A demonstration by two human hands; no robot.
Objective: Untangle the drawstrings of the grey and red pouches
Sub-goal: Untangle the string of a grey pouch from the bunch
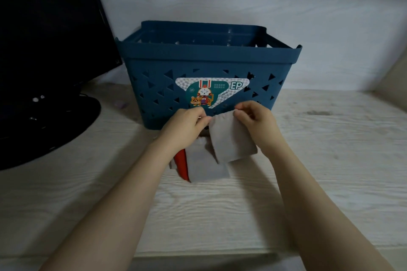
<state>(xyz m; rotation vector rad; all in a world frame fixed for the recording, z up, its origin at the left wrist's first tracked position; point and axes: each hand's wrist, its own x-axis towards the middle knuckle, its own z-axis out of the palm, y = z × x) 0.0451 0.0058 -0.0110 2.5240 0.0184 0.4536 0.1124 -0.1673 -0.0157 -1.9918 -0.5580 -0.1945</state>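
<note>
step: working the gathered mouth of the lifted grey pouch (pixel 232 136) to free its cord; judged early to mid, nothing looks separated yet.
left hand (pixel 187 126): fingers curled together, pinching the left end of the pouch mouth. Whether it has cloth or cord I cannot tell.
right hand (pixel 253 120): fingers curled, pinching the right end of the same mouth, thumb side toward the basket.
grey pouch: held up off the table between both hands, hanging slightly tilted, just in front of the blue basket (pixel 207 66), which stands toward the table's back edge.
second grey pouch (pixel 206 166): lying flat on the table (pixel 308 182) under the lifted one, mid-table, its top hidden by the left wrist.
red pouch (pixel 181 166): only a narrow strip shows, touching the left side of the flat grey pouch, partly under the left forearm.
drawstrings: not resolvable here; the knot is hidden behind the hands.
how to do it well: keep tension low. Pulling the ends apart hard will likely tighten the tangle.
next: probably loosen the mouth, find which loop crosses which, then pass the pouch body back through the loop rather than tugging cord.
risk: lifting higher may drag the red pouch along.
other: dark monitor (pixel 44 50) on its stand at the table's left edge, well apart.
</note>
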